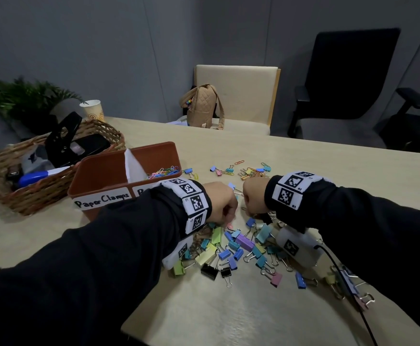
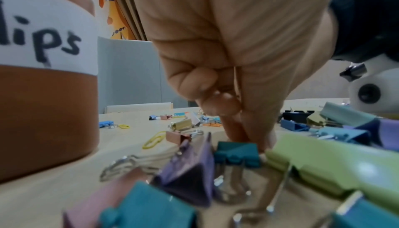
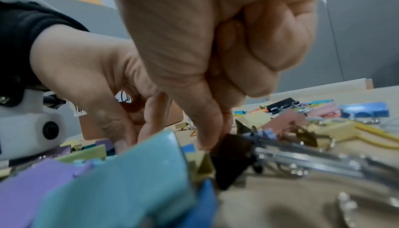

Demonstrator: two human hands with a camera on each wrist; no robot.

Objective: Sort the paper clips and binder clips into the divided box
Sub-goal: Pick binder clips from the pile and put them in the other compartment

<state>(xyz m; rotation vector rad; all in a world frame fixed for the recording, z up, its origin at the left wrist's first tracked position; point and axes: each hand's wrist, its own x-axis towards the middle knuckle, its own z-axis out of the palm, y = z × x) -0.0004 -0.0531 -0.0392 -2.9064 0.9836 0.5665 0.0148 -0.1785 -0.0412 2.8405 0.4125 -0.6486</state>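
A brown divided box [image 1: 151,146] stands left of my hands, and coloured paper clips [image 1: 164,172] lie in its right compartment. Mixed binder clips [image 1: 239,248] are heaped on the table below both wrists. My left hand [image 1: 225,211] reaches down at the pile's far edge. Its thumb and forefinger [image 2: 257,139] pinch together behind a teal binder clip [image 2: 236,153], and a thin wire like a paper clip shows inside the curled fingers. My right hand [image 1: 252,198] is close beside it, its thumb and forefinger [image 3: 212,138] pinching a black binder clip [image 3: 233,160].
A wicker basket [image 1: 54,193] with a hole punch [image 1: 64,138] sits far left, behind it a paper cup [image 1: 93,109] and a plant [image 1: 22,98]. More clips [image 1: 251,171] lie scattered beyond my hands. A backpack [image 1: 201,106] rests on the far chair.
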